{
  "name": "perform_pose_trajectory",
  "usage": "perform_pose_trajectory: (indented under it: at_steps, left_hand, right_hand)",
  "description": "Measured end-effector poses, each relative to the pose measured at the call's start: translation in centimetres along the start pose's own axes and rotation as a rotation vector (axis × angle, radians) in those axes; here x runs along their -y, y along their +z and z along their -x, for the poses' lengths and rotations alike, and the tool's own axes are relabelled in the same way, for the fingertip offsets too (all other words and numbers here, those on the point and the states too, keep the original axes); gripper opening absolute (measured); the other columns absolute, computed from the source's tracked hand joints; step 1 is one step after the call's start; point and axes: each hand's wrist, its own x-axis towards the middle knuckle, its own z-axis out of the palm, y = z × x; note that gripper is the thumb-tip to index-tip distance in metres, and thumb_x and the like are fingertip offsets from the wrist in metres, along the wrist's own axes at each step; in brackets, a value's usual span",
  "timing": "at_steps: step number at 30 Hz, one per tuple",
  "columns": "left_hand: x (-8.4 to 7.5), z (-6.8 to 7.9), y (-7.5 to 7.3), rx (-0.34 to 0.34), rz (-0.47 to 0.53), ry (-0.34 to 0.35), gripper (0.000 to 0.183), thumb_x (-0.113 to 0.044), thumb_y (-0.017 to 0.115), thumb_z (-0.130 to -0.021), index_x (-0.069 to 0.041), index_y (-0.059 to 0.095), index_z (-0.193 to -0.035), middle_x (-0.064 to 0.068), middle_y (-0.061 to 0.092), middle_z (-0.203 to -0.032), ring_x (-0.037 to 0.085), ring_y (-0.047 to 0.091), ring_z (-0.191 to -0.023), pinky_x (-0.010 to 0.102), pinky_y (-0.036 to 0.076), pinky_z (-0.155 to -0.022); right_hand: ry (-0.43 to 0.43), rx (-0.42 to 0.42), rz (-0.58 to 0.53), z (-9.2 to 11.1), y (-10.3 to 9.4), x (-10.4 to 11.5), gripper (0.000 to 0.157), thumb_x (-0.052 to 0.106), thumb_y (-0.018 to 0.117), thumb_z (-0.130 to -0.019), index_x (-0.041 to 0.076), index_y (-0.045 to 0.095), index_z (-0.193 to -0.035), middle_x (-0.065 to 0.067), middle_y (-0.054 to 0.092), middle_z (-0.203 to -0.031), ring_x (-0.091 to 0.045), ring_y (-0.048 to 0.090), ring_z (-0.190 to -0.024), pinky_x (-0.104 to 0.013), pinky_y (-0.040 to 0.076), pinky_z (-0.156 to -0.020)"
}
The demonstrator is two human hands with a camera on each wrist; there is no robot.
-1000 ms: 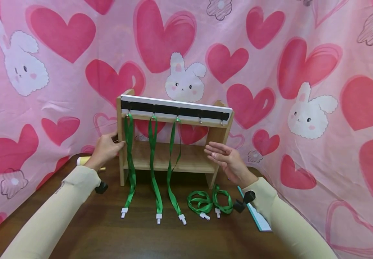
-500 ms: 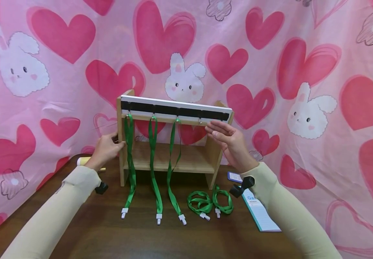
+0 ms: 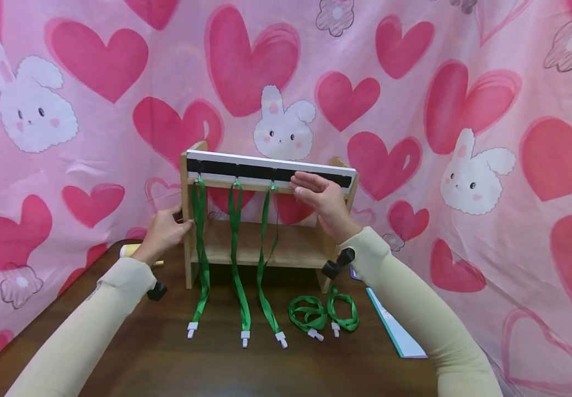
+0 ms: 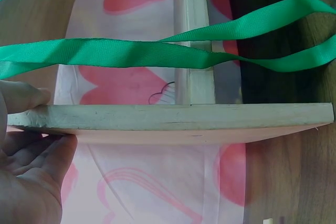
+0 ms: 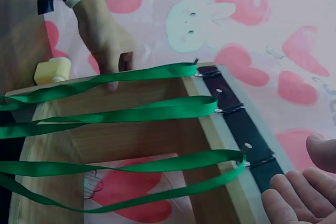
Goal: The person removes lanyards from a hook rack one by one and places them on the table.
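A wooden shelf rack (image 3: pixel 266 248) stands on the table, with a white-and-black hook strip (image 3: pixel 253 171) along its top. My left hand (image 3: pixel 164 231) grips the rack's left side panel (image 4: pixel 173 117), thumb on the inner side and fingers outside. Three green lanyards hang from the hooks: a left one (image 3: pixel 199 231), a middle one (image 3: pixel 234 237) and a right one (image 3: pixel 263 231). Their white clips lie on the table. My right hand (image 3: pixel 322 201) is held with fingers extended in front of the strip's right part, hiding the hooks there. It holds nothing.
A coiled green lanyard (image 3: pixel 293 311) and another coiled lanyard (image 3: pixel 354 317) lie before the rack's right foot. A notebook (image 3: pixel 400 331) lies farther right on the brown table (image 3: pixel 266 375). A yellow object (image 3: pixel 129 250) is behind my left wrist. A pink patterned cloth (image 3: pixel 355 44) surrounds the table.
My right hand has risen from beside the rack's right panel and moved left to the hook strip. My left hand keeps its grip on the panel; the lanyards hang as before.
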Motion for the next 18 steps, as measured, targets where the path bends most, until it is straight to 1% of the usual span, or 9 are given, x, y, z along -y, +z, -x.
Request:
perform_pose_trajectory:
  at_steps: [2,8,14,16,18]
  left_hand:
    - [0.1,0.0,0.1,0.000,-0.001,0.000,0.062,-0.017,0.062,-0.100,0.003,0.038,-0.153,0.032,0.056,-0.143,0.049,0.066,-0.115,0.055,0.058,-0.088]
    - [0.2,-0.1,0.3,-0.007,-0.020,0.002,0.064,-0.018,0.062,-0.100,0.003,0.036,-0.154,0.031,0.053,-0.146,0.045,0.068,-0.112,0.053,0.060,-0.087]
    - [0.2,0.0,0.2,-0.002,-0.014,-0.004,0.064,-0.018,0.062,-0.100,0.003,0.034,-0.155,0.031,0.052,-0.146,0.045,0.068,-0.113,0.053,0.060,-0.087]
    - [0.1,0.0,0.1,-0.001,-0.010,-0.002,0.064,-0.018,0.061,-0.100,0.002,0.034,-0.155,0.031,0.053,-0.146,0.046,0.068,-0.113,0.053,0.059,-0.087]
    - [0.0,0.1,0.1,-0.002,-0.009,-0.004,0.065,-0.018,0.062,-0.100,0.002,0.034,-0.155,0.031,0.053,-0.146,0.046,0.067,-0.114,0.053,0.059,-0.087]
  right_hand:
    - [-0.002,-0.007,0.014,-0.3,0.5,-0.4,0.046,0.006,0.065,-0.097,0.002,0.056,-0.142,-0.019,0.061,-0.143,-0.027,0.062,-0.131,-0.027,0.053,-0.106]
    - [0.028,-0.059,0.066,-0.9,1.8,-1.3,0.044,0.008,0.067,-0.096,0.008,0.061,-0.140,-0.013,0.065,-0.141,-0.023,0.063,-0.130,-0.032,0.049,-0.114]
    - [0.019,-0.148,0.057,-1.5,3.1,-2.0,0.039,0.004,0.070,-0.094,0.005,0.066,-0.133,-0.014,0.069,-0.134,-0.023,0.066,-0.126,-0.030,0.052,-0.110]
    - [0.015,-0.164,0.054,-1.6,3.6,-2.2,0.038,0.004,0.071,-0.093,0.004,0.068,-0.131,-0.015,0.070,-0.132,-0.023,0.067,-0.125,-0.030,0.052,-0.109]
    - [0.029,-0.173,0.076,-1.6,4.0,-2.5,0.037,0.007,0.072,-0.092,0.007,0.069,-0.129,-0.012,0.071,-0.131,-0.021,0.068,-0.123,-0.030,0.053,-0.109]
